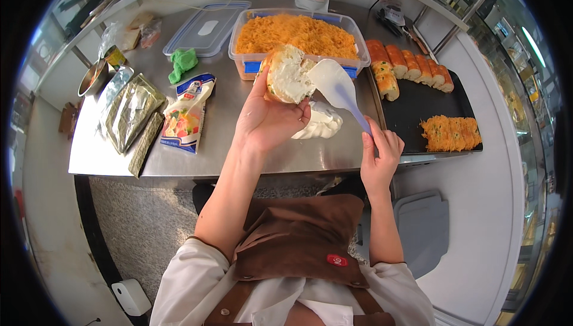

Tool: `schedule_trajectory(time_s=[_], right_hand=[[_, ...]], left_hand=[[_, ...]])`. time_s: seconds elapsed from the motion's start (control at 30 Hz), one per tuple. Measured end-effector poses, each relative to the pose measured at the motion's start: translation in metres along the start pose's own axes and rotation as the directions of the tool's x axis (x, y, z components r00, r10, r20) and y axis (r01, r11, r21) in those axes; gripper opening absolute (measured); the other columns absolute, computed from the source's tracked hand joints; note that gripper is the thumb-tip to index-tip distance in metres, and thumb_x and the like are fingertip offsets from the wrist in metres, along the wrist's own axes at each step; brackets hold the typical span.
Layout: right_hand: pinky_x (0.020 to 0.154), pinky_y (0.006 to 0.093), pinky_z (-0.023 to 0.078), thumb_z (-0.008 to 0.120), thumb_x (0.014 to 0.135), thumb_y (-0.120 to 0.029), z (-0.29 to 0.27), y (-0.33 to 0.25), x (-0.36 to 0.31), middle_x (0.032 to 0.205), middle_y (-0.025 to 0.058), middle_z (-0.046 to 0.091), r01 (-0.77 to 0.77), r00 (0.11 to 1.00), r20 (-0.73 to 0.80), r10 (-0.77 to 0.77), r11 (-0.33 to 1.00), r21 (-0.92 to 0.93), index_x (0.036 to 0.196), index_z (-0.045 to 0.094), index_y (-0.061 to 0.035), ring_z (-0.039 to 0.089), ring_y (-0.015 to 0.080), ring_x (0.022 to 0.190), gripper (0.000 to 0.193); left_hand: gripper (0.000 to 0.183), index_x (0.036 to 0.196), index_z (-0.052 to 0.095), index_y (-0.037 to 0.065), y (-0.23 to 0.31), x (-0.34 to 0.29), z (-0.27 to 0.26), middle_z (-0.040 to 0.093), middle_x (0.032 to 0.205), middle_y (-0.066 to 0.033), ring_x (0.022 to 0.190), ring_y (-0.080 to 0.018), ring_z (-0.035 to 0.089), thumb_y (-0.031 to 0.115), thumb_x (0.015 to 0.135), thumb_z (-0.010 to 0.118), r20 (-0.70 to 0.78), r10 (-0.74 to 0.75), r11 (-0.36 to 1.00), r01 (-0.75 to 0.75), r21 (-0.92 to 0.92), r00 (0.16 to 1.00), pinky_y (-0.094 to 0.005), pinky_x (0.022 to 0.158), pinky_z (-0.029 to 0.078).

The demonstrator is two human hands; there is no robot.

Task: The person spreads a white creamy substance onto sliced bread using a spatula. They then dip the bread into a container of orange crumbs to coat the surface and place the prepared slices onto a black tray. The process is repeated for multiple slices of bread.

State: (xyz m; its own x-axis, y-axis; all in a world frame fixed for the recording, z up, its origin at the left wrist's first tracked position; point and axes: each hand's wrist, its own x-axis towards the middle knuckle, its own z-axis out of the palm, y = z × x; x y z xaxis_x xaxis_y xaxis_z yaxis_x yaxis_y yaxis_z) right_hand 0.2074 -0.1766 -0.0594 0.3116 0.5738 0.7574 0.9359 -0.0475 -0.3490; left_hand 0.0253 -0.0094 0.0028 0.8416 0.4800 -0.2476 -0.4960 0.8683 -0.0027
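My left hand (262, 114) is closed around a bread roll (287, 75) whose upward face is coated in white cream. Between the thumb and fingers of my right hand (382, 150) is the handle of a spatula (341, 90) with a white, cream-smeared blade. The blade's tip touches the cream at the roll's right edge. Below the roll, a mound of white cream (320, 121) lies on the steel table (256, 162), partly hidden by my left hand. Just behind stands a clear plastic tub (239, 62) full of orange shredded floss (298, 35).
At right, a black tray (412, 108) carries several bread rolls (412, 63) and a floss-covered piece (452, 134). Leftward lie a sauce packet (187, 114), seaweed packs (131, 114), a green cloth (182, 63) and a tub lid (206, 31). A metal bowl (92, 81) sits at the far left.
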Motion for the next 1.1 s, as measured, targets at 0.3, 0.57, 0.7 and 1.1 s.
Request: schedule_trajectory(time_s=[0.3, 0.57, 0.7, 1.1], right_hand=[[0.086, 0.0332, 0.037, 0.068, 0.092, -0.014, -0.003, 0.011, 0.007, 0.075, -0.0001, 0.049, 0.104, 0.994, 0.021, -0.103, 0.993, -0.062, 0.116, 0.072, -0.0097, 0.049, 0.0183, 0.072, 0.025], [0.084, 0.0335, 0.037, 0.07, 0.089, -0.013, 0.006, -0.01, 0.022, 0.075, 0.0007, 0.05, 0.163, 0.985, 0.037, -0.168, 0.981, 0.108, 0.115, 0.073, -0.0106, 0.05, 0.0192, 0.073, 0.027], [0.085, 0.0331, 0.036, 0.069, 0.091, -0.014, 0.01, -0.014, 0.032, 0.077, 0.0, 0.052, 0.127, 0.99, -0.059, -0.126, 0.992, 0.003, 0.118, 0.072, -0.0116, 0.05, 0.0188, 0.073, 0.028], [0.085, 0.0341, 0.036, 0.07, 0.091, -0.017, -0.009, -0.005, 0.024, 0.076, 0.0, 0.048, 0.155, 0.984, -0.062, -0.165, 0.977, -0.145, 0.118, 0.072, -0.0095, 0.048, 0.018, 0.074, 0.028]], left_hand=[[0.046, 0.134, 0.057, 0.02, 0.001, -0.001, 0.003, 0.056, 0.133, -0.0014, 0.119, -0.0201, 0.048, 0.048, 0.098, 0.06, 0.016, -0.001, 1.0, 0.001, -0.028, 1.0, -0.0359, 0.103, 0.037], [0.045, 0.134, 0.055, 0.015, -0.017, -0.006, 0.011, 0.057, 0.132, -0.0021, 0.117, -0.0193, 0.05, 0.044, 0.1, 0.059, 0.065, 0.03, 1.0, -0.03, -0.002, 0.997, -0.0366, 0.101, 0.039], [0.045, 0.135, 0.053, 0.014, -0.018, -0.004, 0.006, 0.057, 0.132, -0.0027, 0.116, -0.0192, 0.052, 0.041, 0.099, 0.06, 0.024, -0.015, 1.0, 0.016, -0.025, 1.0, -0.0363, 0.101, 0.04], [0.038, 0.127, 0.062, 0.014, -0.019, -0.003, 0.014, 0.063, 0.128, -0.0028, 0.116, -0.0187, 0.056, 0.042, 0.101, 0.057, -0.049, 0.052, 0.998, -0.051, 0.029, 0.997, -0.0389, 0.103, 0.041]])
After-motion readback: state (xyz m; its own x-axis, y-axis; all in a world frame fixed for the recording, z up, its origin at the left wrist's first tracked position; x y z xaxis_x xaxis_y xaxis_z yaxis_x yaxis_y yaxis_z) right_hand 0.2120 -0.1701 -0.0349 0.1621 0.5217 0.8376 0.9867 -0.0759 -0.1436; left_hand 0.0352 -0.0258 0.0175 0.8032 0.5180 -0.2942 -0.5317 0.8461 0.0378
